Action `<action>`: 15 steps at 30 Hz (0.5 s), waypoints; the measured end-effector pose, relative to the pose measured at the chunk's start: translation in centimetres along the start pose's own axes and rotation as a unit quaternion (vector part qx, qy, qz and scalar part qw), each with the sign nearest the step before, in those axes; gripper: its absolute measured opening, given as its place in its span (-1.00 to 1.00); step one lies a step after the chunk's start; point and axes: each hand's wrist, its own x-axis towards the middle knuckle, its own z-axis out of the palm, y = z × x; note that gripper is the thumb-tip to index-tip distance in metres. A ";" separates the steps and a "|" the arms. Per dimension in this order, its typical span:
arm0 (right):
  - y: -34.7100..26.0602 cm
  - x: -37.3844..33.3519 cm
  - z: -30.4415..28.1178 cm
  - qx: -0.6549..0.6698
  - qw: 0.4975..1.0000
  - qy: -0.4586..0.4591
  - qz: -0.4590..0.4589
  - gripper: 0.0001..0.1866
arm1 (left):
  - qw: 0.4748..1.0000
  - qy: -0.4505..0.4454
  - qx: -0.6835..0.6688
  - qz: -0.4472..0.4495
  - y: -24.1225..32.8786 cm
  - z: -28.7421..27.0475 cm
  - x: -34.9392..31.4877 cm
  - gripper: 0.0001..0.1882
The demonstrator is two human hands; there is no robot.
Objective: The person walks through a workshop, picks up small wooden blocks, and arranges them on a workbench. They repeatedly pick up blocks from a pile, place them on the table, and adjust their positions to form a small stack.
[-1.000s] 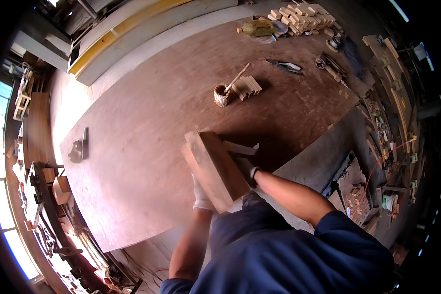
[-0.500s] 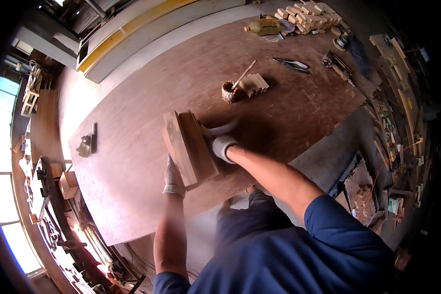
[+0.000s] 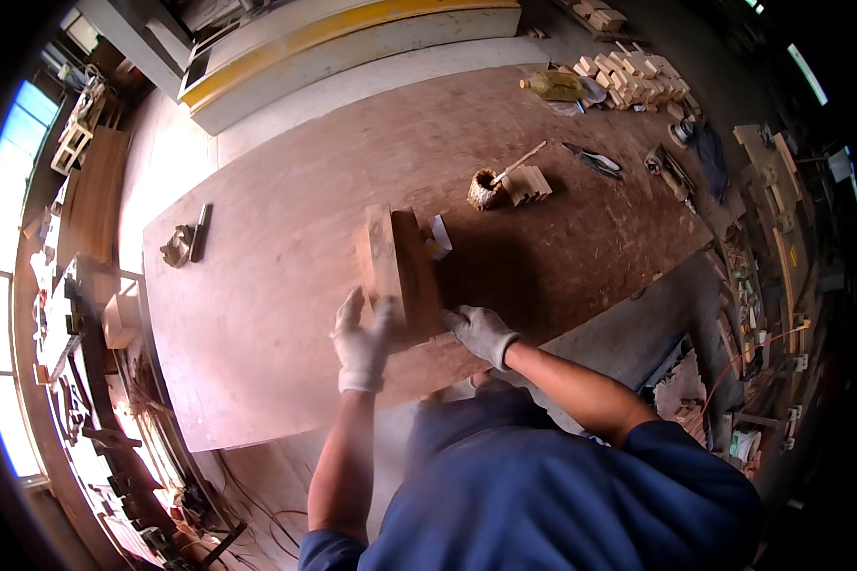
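Two thick wooden boards (image 3: 383,262), side by side and partly blurred, stand at mid-table in front of me. My left hand (image 3: 360,352), in a pale work glove, is at their near left end, thumb across the front and fingers along the outer side. The gloved right hand (image 3: 486,336) grips the near right corner, its fingertips partly hidden. A small white piece (image 3: 439,238) shows by the far right side of the boards. Beyond them stand a round textured pot (image 3: 484,191) with a stick-handled brush (image 3: 521,162) and several small notched wood blocks (image 3: 528,186).
The brown tabletop (image 3: 276,314) also bears a hand plane (image 3: 181,246) at left, pliers (image 3: 595,162), a yellowish bottle (image 3: 554,87) and stacked wood blocks (image 3: 638,78) at the far right. A long yellow-edged beam (image 3: 352,67) lies behind. Timber and tools line both sides.
The boards now stand more upright in the picture. My right hand has come back from their far right side to the near right corner; my left has shifted round the near end.
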 end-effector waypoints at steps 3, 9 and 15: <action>0.6 -0.1 0.8 -0.053 0.997 0.017 -0.048 -0.45 | 0.970 0.028 0.188 0.154 2.0 1.3 0.1 -0.44; -1.2 -1.5 0.4 -0.082 0.994 0.069 -0.038 -0.39 | 0.995 0.038 -0.073 -0.055 -1.7 -2.6 1.2 -0.50; -4.8 -0.8 0.8 -0.141 0.971 0.149 -0.123 0.22 | 0.978 0.083 0.140 -0.131 -9.3 -9.5 0.6 -0.32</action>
